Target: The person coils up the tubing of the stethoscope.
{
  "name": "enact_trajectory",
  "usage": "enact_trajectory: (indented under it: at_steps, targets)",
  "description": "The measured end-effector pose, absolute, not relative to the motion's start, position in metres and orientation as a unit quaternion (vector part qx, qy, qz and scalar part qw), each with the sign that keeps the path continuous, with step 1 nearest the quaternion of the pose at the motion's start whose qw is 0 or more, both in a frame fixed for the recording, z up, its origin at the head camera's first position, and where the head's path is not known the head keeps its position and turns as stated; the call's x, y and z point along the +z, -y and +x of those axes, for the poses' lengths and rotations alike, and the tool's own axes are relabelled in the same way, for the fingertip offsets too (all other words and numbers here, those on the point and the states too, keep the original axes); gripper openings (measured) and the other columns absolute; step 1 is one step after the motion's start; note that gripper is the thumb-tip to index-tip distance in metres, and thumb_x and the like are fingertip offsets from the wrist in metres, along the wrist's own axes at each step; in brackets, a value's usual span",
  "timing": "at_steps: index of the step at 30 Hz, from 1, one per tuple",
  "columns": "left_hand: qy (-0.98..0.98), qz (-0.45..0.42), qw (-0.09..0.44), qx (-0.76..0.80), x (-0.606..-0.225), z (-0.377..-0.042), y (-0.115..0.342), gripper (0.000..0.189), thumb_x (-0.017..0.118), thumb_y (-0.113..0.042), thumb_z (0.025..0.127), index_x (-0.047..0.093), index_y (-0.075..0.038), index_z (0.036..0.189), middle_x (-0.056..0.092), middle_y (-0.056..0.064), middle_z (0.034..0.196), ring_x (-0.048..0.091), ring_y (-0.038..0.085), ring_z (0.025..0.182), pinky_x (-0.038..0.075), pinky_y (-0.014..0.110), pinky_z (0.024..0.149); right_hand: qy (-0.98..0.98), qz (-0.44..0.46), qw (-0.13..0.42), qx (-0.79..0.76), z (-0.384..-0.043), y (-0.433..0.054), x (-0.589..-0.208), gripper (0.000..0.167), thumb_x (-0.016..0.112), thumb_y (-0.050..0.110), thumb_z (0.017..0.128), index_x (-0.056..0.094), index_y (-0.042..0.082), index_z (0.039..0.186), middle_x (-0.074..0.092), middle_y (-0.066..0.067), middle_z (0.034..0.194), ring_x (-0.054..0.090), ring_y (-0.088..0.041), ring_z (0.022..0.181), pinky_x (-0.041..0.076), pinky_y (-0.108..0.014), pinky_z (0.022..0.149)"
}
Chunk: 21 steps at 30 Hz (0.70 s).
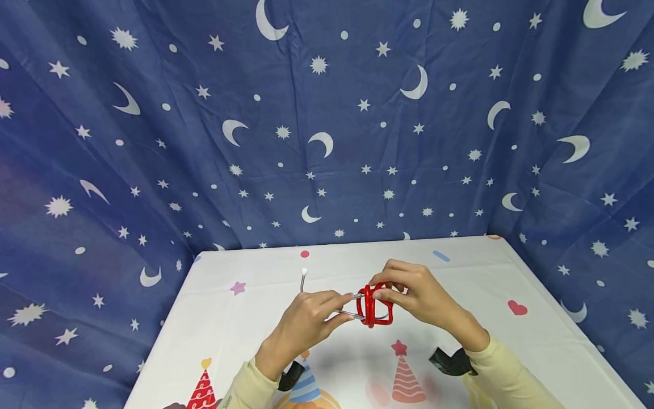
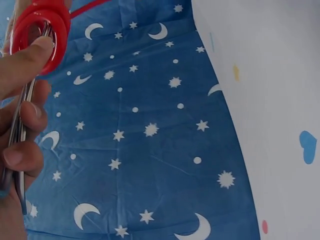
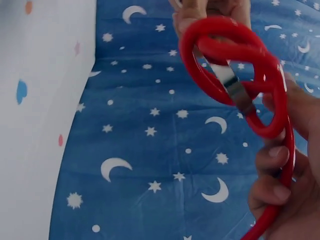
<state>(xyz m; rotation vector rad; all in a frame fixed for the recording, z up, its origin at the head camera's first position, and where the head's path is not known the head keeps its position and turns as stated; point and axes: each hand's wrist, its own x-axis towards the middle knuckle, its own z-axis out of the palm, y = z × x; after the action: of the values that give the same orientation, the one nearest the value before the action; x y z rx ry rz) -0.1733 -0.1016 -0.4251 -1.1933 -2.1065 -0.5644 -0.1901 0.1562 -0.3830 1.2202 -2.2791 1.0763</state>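
A stethoscope with red tubing (image 1: 369, 309) is held up over the table between both hands. My left hand (image 1: 306, 321) grips its metal ear tubes (image 2: 21, 192), with fingers and thumb near the wound part. One white ear tip (image 1: 304, 272) sticks up behind that hand. The tubing is looped in coils around the metal, and a flat metal strip (image 3: 230, 82) shows through the loops in the right wrist view. My right hand (image 1: 421, 292) pinches the tubing at the right side of the coils, fingers curled round a length of it. The chest piece is not visible.
A white table cover (image 1: 460, 278) printed with party hats, a heart and a star lies beneath the hands. Behind and at both sides hangs a dark blue curtain (image 1: 352, 153) with moons and stars. A black strap (image 1: 452, 362) is at the right wrist.
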Motion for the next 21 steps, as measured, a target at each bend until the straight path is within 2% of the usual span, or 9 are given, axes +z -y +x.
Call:
enact_trajectory:
  at_steps: [7,13,19,21]
  targets:
    - [0.778,-0.484,0.340,-0.210,-0.419,-0.167,0.099,0.034,0.078,-0.030,0.084,0.072,-0.011,0.112,0.072,-0.007,0.085,0.067,0.000,0.071,0.053,0.011,0.067,0.769,0.461,0.130,0.423,-0.189,-0.160,-0.377,0.027,0.077,0.003,0.080,0.072,0.018,0.102,0.066,0.008,0.082,0.052,-0.002,0.067,0.046,-0.016,0.056]
    - [0.761,-0.496,0.345,-0.239,-0.420,-0.164,0.099,0.033,0.077,-0.030,0.085,0.073,-0.010,0.112,0.072,-0.007,0.085,0.066,0.001,0.069,0.051,0.009,0.065,0.756,0.464,0.083,0.454,-0.197,-0.161,-0.382,0.026,0.072,-0.001,0.084,0.072,0.017,0.102,0.062,0.007,0.077,0.046,-0.003,0.061,0.041,-0.016,0.052]
    - [0.754,-0.483,0.322,-0.307,-0.426,-0.165,0.099,0.032,0.078,-0.027,0.084,0.072,-0.009,0.109,0.068,-0.006,0.079,0.056,0.001,0.059,0.042,0.004,0.058,0.721,0.436,-0.016,0.538,-0.207,-0.160,-0.400,0.020,0.057,-0.004,0.095,0.072,0.008,0.101,0.067,-0.006,0.085,0.058,-0.011,0.072,0.054,-0.026,0.060]
    - [0.750,-0.475,0.310,-0.340,-0.428,-0.166,0.099,0.033,0.080,-0.024,0.081,0.072,-0.008,0.110,0.066,-0.005,0.077,0.052,0.002,0.057,0.040,0.002,0.058,0.712,0.422,-0.033,0.560,-0.206,-0.157,-0.406,0.019,0.053,-0.002,0.097,0.071,0.005,0.099,0.065,-0.005,0.084,0.059,-0.013,0.074,0.056,-0.029,0.061]
